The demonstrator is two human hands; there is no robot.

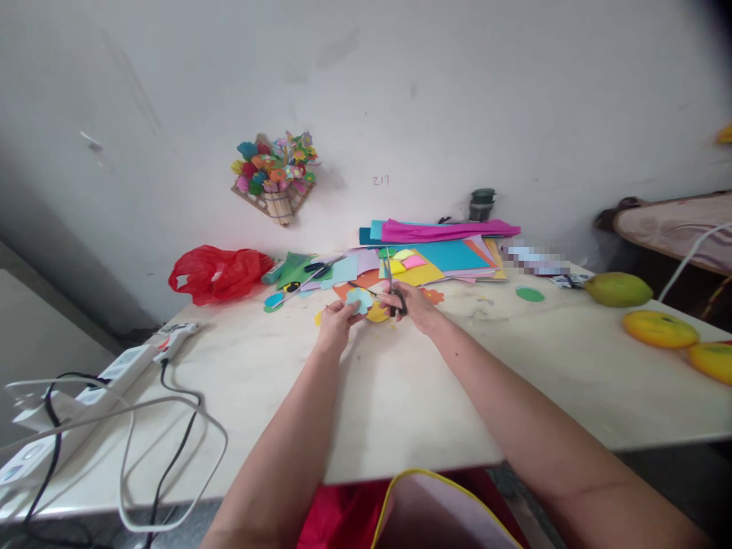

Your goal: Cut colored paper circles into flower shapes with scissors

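Note:
My left hand (338,319) pinches a light-blue flower-shaped paper cutout (360,300) above the middle of the table. In my right hand (412,306) is a pair of black-handled scissors (396,303), fingers closed around the handles. The blades are spread apart, one pointing up and away, the other left toward the blue cutout. Yellow paper (377,313) lies just below the two hands, and an orange flower cutout (433,296) rests right of them. Whether a blade touches the blue paper I cannot tell.
Behind my hands lie stacked coloured sheets (457,255). A second pair of scissors (317,267) and a red plastic bag (220,273) are to the left. A power strip (120,366) with loose cables occupies the left edge. Mangoes (660,328) sit at the right, near a green paper oval (530,294).

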